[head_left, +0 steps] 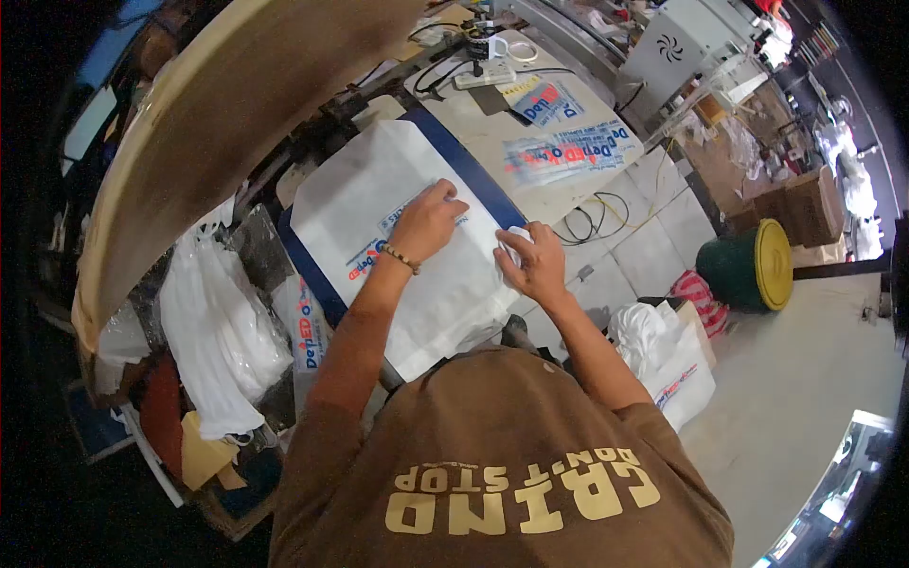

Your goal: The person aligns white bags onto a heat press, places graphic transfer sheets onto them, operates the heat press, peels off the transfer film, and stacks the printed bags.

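Observation:
A white fabric bag (379, 175) with blue and red print is spread over a dark blue-edged board (464, 166) in front of me. My left hand (431, 222), with a beaded bracelet on its wrist, rests on the bag over part of the print, its fingers apart and slightly bent. At the bag's right edge, my right hand (535, 262) pinches a bunched bit of the white fabric between thumb and fingers. The bag's lower edge hangs toward my body.
A large curved panel (218, 133) looms at upper left. White bags (213, 322) hang below it. Printed sheets (568, 151) and a power strip (485, 74) lie on the table ahead. A green bin with a yellow lid (748, 265) and a filled white bag (663, 355) stand at right.

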The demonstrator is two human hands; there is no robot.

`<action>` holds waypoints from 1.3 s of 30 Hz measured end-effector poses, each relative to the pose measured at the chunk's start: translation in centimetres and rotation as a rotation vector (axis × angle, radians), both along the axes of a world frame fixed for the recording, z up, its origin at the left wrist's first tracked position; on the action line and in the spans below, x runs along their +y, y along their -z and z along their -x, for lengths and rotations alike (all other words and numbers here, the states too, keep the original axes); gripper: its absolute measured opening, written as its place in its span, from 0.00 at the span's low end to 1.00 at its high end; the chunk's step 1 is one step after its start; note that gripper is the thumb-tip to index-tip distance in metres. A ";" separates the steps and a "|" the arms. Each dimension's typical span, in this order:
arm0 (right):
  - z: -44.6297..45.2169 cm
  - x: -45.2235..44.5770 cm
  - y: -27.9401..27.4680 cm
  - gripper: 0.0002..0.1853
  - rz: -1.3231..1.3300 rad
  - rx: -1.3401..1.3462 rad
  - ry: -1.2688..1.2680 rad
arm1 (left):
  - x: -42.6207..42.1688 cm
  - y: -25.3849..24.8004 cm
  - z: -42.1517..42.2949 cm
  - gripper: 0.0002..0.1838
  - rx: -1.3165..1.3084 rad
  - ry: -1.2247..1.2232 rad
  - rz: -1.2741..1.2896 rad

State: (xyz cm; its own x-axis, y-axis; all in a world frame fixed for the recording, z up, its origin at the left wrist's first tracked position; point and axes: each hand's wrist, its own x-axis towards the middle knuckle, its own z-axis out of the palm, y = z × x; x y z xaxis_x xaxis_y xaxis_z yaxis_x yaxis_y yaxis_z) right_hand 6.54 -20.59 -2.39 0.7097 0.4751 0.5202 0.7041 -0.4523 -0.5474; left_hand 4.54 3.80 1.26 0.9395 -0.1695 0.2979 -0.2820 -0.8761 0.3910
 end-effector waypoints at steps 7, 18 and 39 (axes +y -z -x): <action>0.1 -0.2 0.2 0.14 0.020 0.003 0.040 | 0.6 0.0 0.8 0.06 -0.119 0.015 0.119; 0.0 0.0 -0.2 0.14 0.014 0.016 0.036 | 4.0 0.5 2.1 0.08 -0.150 -0.042 0.166; -0.2 0.1 0.1 0.15 0.022 -0.029 0.005 | 11.2 -0.8 2.6 0.06 -0.017 0.094 -0.152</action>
